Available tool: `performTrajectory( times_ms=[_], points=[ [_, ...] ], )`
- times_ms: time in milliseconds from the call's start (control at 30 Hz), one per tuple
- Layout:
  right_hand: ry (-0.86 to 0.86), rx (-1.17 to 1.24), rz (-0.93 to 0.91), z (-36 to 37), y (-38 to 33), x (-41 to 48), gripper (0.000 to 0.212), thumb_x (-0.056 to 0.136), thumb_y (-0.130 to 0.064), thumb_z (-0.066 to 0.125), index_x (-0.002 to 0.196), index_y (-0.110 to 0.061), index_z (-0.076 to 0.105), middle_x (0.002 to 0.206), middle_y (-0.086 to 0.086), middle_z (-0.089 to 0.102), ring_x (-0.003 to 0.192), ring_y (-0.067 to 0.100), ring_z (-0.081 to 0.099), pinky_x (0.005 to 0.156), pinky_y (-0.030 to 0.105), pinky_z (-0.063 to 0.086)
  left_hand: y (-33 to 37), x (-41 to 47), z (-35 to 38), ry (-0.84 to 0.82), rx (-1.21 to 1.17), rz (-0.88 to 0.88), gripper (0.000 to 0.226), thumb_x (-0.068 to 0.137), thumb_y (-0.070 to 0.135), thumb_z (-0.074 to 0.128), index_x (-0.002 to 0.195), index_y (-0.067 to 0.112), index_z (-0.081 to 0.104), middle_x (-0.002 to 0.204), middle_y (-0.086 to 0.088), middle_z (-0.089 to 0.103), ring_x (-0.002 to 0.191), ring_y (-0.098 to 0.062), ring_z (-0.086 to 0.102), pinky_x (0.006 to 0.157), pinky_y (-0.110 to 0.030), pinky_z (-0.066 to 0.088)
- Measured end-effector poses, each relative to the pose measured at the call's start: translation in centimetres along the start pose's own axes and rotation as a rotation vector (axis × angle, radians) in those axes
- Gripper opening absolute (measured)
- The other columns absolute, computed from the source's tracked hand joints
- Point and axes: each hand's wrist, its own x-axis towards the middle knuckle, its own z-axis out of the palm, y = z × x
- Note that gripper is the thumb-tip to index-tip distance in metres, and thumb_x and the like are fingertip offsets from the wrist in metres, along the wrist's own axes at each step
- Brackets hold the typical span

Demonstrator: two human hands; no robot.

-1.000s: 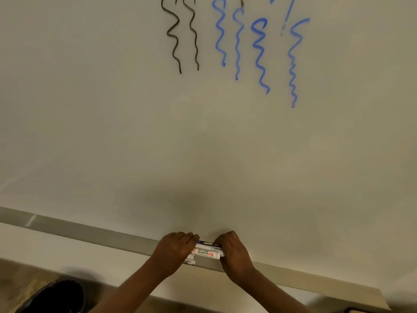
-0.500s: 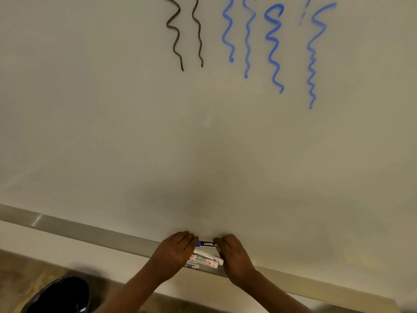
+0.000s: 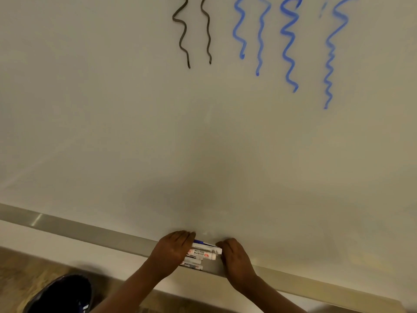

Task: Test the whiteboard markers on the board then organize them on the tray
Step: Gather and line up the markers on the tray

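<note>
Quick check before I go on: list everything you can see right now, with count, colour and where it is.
whiteboard: one, white, fills most of the view
black squiggles: two, top centre of the whiteboard
blue squiggles: four, right of the black ones
faint blue dash: one, between the last two blue squiggles
tray: one, grey metal, along the whiteboard's bottom edge
markers: at least four, mostly white, one dark blue, side by side on the tray
shoe: one, dark, bottom left corner
left hand: over the markers' left ends
right hand: against their right ends
</note>
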Motion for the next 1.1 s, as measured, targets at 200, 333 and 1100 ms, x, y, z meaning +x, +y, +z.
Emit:
performTrajectory(
  times_ms=[200,333,1100],
  points=[
    [-0.131,-0.063,0.130,1.4,1.9,-3.3,0.020,0.086,-0.024,0.046,0.100,-0.021,0.059,0.087,-0.003,0.058,0.077,0.011,0.053,0.072,0.018,0.039,-0.7,-1.6,0.6,-0.084,0.008,-0.106,0.074,0.042,0.043,0.095,0.101,0.004,0.073,0.091,-0.011,0.073,0.080,-0.023,0.071,0.067,-0.031,0.059],
    [-0.228,-0.115,0.210,1.8,3.7,-5.4,0.042,0.054,-0.015,0.088,0.090,-0.020,0.068,0.084,-0.004,0.063,0.070,0.011,0.060,0.065,0.018,0.048,-0.7,-1.9,0.1,-0.117,-0.017,-0.182,0.073,0.038,0.043,0.096,0.096,0.005,0.075,0.085,-0.011,0.073,0.076,-0.023,0.072,0.061,-0.029,0.059],
    [-0.539,-0.200,0.318,3.1,3.2,-5.9,0.042,0.042,-0.022,0.092,0.075,-0.036,0.070,0.066,-0.014,0.045,0.055,0.008,0.050,0.053,0.010,0.004,-0.3,-3.2,-1.6,-0.211,-0.013,-0.268,0.067,0.036,0.032,0.098,0.093,0.006,0.075,0.080,-0.008,0.072,0.067,-0.019,0.070,0.055,-0.026,0.057]
  ],
)
